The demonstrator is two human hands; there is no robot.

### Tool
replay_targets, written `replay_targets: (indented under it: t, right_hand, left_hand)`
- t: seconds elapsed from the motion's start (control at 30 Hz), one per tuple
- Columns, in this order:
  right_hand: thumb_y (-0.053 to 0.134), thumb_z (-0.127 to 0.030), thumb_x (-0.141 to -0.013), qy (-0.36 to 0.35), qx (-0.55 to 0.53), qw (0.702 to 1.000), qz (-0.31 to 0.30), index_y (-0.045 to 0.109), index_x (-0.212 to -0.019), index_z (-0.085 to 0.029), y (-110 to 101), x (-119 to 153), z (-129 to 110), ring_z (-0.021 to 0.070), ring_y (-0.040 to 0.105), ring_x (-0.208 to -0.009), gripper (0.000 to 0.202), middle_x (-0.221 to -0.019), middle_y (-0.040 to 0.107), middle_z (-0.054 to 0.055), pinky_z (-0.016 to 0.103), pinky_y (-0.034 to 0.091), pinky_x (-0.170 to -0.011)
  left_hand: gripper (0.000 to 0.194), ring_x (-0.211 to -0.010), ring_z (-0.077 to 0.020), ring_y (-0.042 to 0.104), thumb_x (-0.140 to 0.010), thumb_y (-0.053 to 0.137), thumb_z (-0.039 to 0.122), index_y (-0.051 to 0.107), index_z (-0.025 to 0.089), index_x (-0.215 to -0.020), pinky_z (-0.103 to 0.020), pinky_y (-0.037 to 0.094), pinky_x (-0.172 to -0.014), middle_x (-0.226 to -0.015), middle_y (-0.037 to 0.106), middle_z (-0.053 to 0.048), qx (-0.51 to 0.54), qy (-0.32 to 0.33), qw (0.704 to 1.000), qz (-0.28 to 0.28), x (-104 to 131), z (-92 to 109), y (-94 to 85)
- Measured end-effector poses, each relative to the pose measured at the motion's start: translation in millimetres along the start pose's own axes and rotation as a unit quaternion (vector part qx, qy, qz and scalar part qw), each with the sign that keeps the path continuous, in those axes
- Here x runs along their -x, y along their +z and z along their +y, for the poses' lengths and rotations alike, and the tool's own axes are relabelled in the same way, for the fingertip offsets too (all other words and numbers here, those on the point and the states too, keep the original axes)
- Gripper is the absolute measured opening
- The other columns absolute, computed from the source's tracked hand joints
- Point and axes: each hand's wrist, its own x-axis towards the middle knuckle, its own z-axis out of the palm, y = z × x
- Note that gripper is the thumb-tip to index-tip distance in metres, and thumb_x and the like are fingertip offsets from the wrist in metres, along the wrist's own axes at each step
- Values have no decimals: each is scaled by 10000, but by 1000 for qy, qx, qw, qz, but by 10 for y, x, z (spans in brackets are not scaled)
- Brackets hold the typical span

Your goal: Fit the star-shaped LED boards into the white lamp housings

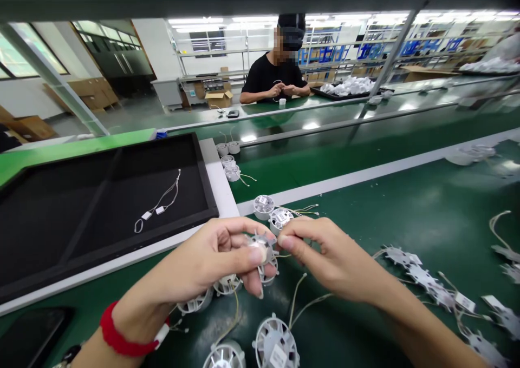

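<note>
The small white finned part (pixel 262 247) at frame centre is largely covered by the left hand (pixel 215 260) and right hand (pixel 325 254); its shape and the grip contact cannot be determined. Further white parts (pixel 227 284) beneath the left hand are partly hidden by its fingers. Two round finned housings (pixel 276 341) at the lower centre are cut off by the bottom edge. The row of flat white pieces (pixel 430 284) at lower right is motion-blurred and runs out of frame. The co-worker (pixel 276 76) at upper centre holds an item too small to identify. The black tray (pixel 203 157) at left is cropped by the left edge.
</note>
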Motion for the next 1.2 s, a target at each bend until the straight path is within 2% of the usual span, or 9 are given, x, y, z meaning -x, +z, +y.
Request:
replay_targets:
  t: [0.1,0.23,0.4,0.53,0.67,0.77,0.97,1.07,1.2]
  right_hand:
    - [529,-288,-1045,34,-21,999,-19,668,-774,-204,-31,17,-1,153,645,-688,315,-717,707,5,292,472,-683]
    - [569,-302,-1043,56,-114,991,-31,756,-997,-210,-34,37,-1,178,740,-872,213,-966,813,39,300,548,-787]
    - [601,-277,-1022,64,-128,990,-16,724,-820,-198,-6,9,-2,147,681,-715,249,-763,762,11,270,515,-674]
    - [579,-267,-1025,53,-114,992,-10,693,-773,-199,-12,7,-9,139,651,-690,284,-739,740,8,265,500,-659]
    - [591,-294,-1034,73,-133,987,-46,743,-834,-196,-51,23,-8,146,676,-743,269,-812,781,21,266,521,-706]
    - [642,-397,-1025,102,-194,972,-86,771,-882,-187,-59,20,10,144,682,-765,285,-872,798,33,264,529,-726]
    - [729,-489,-969,137,-264,949,-108,703,-772,-178,-14,-4,61,97,538,-612,369,-671,650,-27,228,425,-581]
    - [736,-474,-970,130,-271,946,-118,685,-758,-175,-30,-1,69,79,461,-584,370,-647,581,-51,223,367,-550]
    - [730,-506,-970,123,-303,936,-132,679,-786,-173,-50,12,48,87,477,-621,384,-674,587,-43,227,364,-561]
  left_hand:
    - [309,-717,-130,751,-910,843,421,730,196,-1089,-194,554,-710,-734,782,-9,-31,-1,999,32,-7,43,42]
    - [192,-669,-92,744,-947,804,320,737,207,-1087,-148,538,-655,-829,792,15,-56,8,997,50,-11,93,66]
    - [190,-656,-109,747,-949,802,318,731,202,-1081,-169,581,-653,-839,797,-2,-28,-2,999,33,-13,71,54]
    - [170,-621,-105,738,-937,812,321,745,211,-1048,-156,577,-623,-814,797,-1,-26,-9,999,25,-23,51,35]
    - [132,-623,-76,701,-977,750,282,797,257,-1098,-136,562,-635,-824,786,15,-75,-10,997,30,-19,75,43]
    - [169,-643,-69,658,-979,731,237,821,308,-1104,-131,552,-630,-847,772,30,-107,5,993,46,-14,101,77]
    - [242,-629,-72,683,-951,788,299,787,352,-1187,-102,471,-556,-711,736,60,-148,-17,988,41,-6,103,76]
    - [245,-634,-78,716,-941,804,298,766,317,-1182,-111,513,-590,-729,759,59,-121,-34,992,31,11,90,39]
    - [221,-636,-87,743,-913,840,266,749,270,-1115,-142,582,-639,-837,816,37,-42,-47,998,-17,26,84,11]
